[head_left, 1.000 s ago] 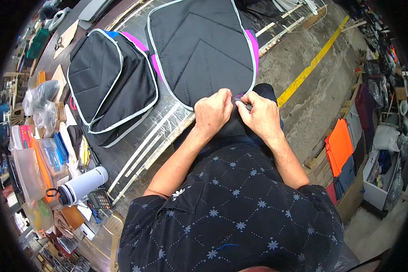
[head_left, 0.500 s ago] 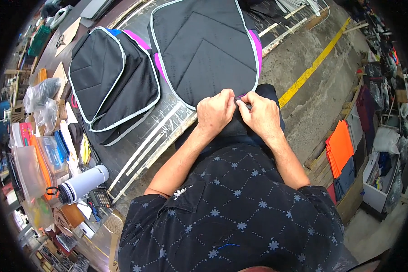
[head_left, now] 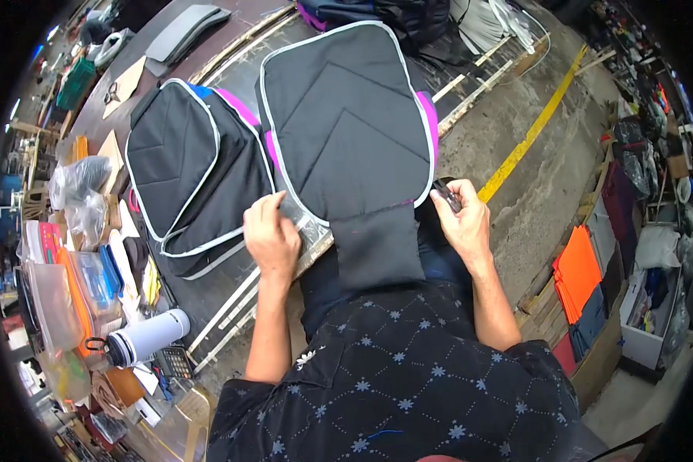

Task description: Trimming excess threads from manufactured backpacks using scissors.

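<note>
A black bag panel (head_left: 343,131) with grey piping, chevron stitching and magenta sides lies on the table's near edge. From its lower edge a black fabric flap (head_left: 379,250) hangs over my lap. My right hand (head_left: 466,219) is closed around a small dark tool (head_left: 447,197), beside the panel's lower right corner; its exact kind is not clear. Raised left of the flap, my left hand (head_left: 272,242) has its thumb apart from its fingers, and nothing shows in it. A second black bag (head_left: 200,169) with grey piping lies to its left.
A pale lavender bottle (head_left: 148,336) and a calculator (head_left: 175,362) are at the left, near plastic pouches (head_left: 50,296). Grey foam sheets (head_left: 185,35) lie at the far left. Orange fabric (head_left: 579,266) is stacked at the right, past a yellow floor line (head_left: 531,137).
My hands have moved apart from the bag's lower edge, the left one leftward and nearer. The black flap now shows between them, and the dark tool is visible in my right hand.
</note>
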The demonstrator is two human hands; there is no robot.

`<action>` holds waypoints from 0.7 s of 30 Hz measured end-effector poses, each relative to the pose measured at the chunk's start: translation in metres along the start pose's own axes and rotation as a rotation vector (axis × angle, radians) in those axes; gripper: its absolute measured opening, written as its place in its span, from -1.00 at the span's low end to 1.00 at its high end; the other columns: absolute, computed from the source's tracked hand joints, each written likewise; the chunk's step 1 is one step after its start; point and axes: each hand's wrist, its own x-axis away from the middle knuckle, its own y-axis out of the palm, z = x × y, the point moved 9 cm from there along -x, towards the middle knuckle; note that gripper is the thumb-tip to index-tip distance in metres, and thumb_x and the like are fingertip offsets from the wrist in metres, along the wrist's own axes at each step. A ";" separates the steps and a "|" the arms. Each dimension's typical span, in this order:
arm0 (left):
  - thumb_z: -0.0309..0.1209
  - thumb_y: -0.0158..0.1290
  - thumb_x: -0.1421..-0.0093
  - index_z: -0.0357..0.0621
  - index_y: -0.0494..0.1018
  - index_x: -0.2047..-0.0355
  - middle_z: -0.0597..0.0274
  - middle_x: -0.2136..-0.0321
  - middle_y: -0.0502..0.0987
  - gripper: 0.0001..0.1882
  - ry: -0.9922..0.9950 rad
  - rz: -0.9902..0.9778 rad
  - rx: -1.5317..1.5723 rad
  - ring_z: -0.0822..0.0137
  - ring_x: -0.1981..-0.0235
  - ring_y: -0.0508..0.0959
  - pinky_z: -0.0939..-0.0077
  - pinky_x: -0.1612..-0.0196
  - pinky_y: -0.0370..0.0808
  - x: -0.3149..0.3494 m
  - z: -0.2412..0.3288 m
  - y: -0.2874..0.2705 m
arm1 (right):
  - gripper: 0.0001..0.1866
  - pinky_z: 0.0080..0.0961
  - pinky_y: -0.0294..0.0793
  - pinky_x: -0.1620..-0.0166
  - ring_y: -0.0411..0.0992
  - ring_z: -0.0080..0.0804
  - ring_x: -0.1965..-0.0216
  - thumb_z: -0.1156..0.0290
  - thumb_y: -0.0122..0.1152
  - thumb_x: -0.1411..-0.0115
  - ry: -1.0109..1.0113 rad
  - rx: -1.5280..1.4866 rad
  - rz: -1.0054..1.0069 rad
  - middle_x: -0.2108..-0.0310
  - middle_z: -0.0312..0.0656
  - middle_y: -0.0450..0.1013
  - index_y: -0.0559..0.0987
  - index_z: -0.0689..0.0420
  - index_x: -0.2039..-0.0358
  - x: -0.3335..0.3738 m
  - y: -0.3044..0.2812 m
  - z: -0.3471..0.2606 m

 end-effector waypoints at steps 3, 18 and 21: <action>-0.66 0.15 -0.06 -0.10 0.57 -0.23 -0.02 -0.22 0.53 -0.35 0.094 -0.177 -0.103 -0.13 -0.30 0.45 -0.01 -0.37 0.33 -0.002 0.006 0.003 | -0.70 -0.44 0.42 0.40 0.37 -0.57 0.53 0.21 0.51 -0.34 -0.020 0.008 0.018 0.55 -0.32 0.46 0.59 0.14 0.20 -0.006 -0.002 0.002; -0.56 0.39 -0.16 -0.26 0.39 -0.34 0.11 0.09 0.58 -0.27 -0.221 0.284 0.157 0.21 0.23 0.53 0.26 0.07 0.49 -0.045 0.023 0.016 | -0.71 -0.37 0.38 0.43 0.35 -0.47 0.56 0.25 0.51 -0.34 -0.046 -0.033 0.110 0.59 -0.27 0.41 0.58 0.14 0.26 -0.008 -0.014 0.009; -0.58 0.45 -0.09 -0.26 0.45 -0.23 0.06 0.04 0.56 -0.32 -0.069 0.345 0.378 0.20 0.18 0.54 0.33 0.10 0.54 -0.044 0.012 0.001 | -0.71 -0.44 0.30 0.45 0.24 -0.60 0.54 0.27 0.51 -0.35 -0.042 -0.046 0.125 0.60 -0.36 0.34 0.55 0.15 0.29 -0.007 -0.016 0.015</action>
